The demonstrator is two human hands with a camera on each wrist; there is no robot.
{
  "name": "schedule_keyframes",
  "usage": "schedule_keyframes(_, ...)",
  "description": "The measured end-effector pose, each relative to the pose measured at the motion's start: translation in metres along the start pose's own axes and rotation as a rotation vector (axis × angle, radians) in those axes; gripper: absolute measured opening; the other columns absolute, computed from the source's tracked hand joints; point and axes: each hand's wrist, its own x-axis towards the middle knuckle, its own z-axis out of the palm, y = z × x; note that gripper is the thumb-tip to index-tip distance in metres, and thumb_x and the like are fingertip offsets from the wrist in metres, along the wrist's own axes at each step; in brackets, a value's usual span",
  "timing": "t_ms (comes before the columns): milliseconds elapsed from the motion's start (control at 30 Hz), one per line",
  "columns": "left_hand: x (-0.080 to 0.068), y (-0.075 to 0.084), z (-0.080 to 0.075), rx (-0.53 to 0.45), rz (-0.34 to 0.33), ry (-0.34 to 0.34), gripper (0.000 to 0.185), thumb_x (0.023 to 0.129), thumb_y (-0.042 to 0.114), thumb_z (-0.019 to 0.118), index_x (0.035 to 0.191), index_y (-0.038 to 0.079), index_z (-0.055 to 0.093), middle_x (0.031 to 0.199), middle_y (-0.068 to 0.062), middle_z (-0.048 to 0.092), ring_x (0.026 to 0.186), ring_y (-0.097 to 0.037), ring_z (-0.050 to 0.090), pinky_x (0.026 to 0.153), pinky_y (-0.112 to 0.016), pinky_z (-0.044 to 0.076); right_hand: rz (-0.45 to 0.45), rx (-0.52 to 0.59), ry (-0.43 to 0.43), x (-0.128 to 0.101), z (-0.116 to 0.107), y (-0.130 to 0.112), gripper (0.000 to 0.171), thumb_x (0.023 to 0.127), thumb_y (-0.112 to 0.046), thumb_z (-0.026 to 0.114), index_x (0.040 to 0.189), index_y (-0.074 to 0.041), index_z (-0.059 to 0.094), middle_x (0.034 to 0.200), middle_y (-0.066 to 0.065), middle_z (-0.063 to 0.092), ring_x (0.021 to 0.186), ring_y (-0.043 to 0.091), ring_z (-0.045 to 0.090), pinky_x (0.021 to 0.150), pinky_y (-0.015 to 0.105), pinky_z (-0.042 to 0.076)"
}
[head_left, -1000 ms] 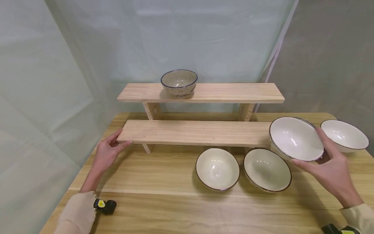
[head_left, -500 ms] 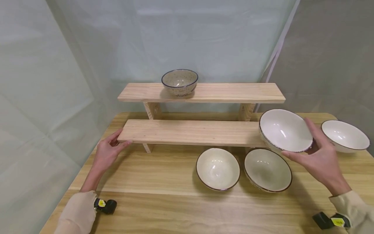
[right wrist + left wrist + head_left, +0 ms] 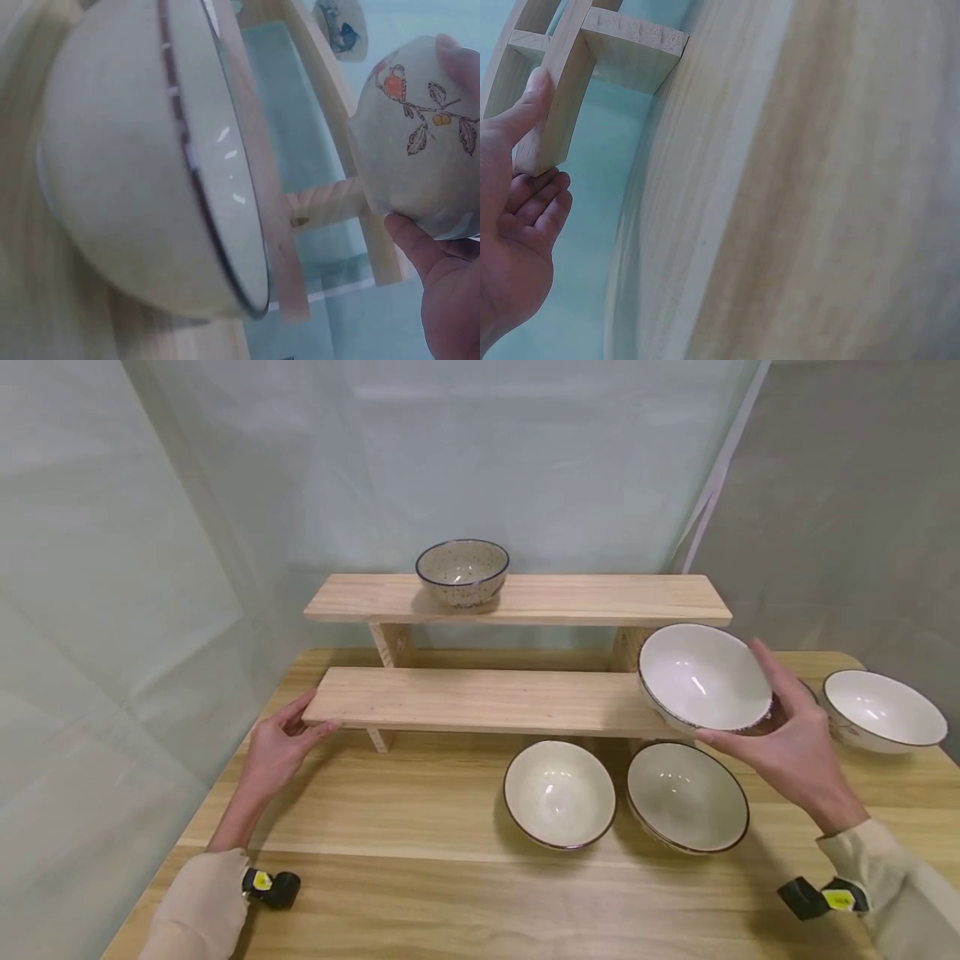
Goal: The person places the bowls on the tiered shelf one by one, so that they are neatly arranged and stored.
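At the left end of the lower board of a two-tier wooden stand [image 3: 465,699], my left hand [image 3: 277,747] grips the corner, thumb at the front edge and fingers at the end. The left wrist view shows the thumb and curled fingers on either side of the board [image 3: 564,105]. My right hand [image 3: 798,760] holds a white bowl [image 3: 701,672] by its rim and side, raised and tilted in front of the lower board's right end. Its outside bears an orange bird and branch pattern, seen on the bowl [image 3: 420,142] in the right wrist view.
A speckled bowl with a blue rim [image 3: 461,575] stands on the upper board [image 3: 600,593]. Two cream bowls with brown rims, one in the middle [image 3: 558,793] and one to its right [image 3: 686,797], sit before the stand. Another white bowl [image 3: 885,706] is at the far right.
My right hand has carried the white bowl left and away from me, up toward the lower board's right end. The left hand has stayed on the board.
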Motion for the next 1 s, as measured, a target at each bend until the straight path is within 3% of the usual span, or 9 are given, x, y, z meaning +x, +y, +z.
schedule_keyframes(367, 0.001, -0.007, 0.000, 0.017, 0.027, 0.007, 0.074, 0.087, 0.028, 0.071, 0.144, -0.002, 0.036, 0.138, -0.022, 0.046, 0.121, -0.030, 0.049, 0.080, -0.007, 0.044, -0.045, 0.019, -0.006, 0.024, 0.014, -0.006, 0.113, 0.059, 0.007, 0.087, 0.151, -0.020, 0.027, 0.145, 0.014, 0.037, 0.102, 0.011, 0.049, 0.073, 0.007, 0.046)
schedule_keyframes(667, 0.000, -0.007, 0.000, 0.012, 0.017, 0.005, 0.074, 0.087, 0.028, 0.072, 0.145, 0.000, 0.036, 0.138, -0.021, 0.046, 0.120, -0.025, 0.051, 0.079, -0.007, 0.044, -0.062, -0.007, -0.017, 0.037, 0.023, -0.012, 0.111, 0.062, 0.000, 0.088, 0.151, -0.023, 0.026, 0.145, 0.010, 0.037, 0.100, 0.015, 0.049, 0.073, 0.006, 0.043)
schedule_keyframes(1000, 0.001, -0.007, 0.000, 0.008, 0.015, 0.002, 0.074, 0.087, 0.029, 0.071, 0.145, -0.001, 0.035, 0.138, -0.022, 0.046, 0.123, -0.032, 0.047, 0.081, -0.007, 0.043, -0.075, 0.065, -0.024, 0.050, 0.034, -0.019, 0.106, 0.065, 0.001, 0.086, 0.151, -0.020, 0.028, 0.145, 0.008, 0.036, 0.105, 0.020, 0.050, 0.078, 0.010, 0.046)
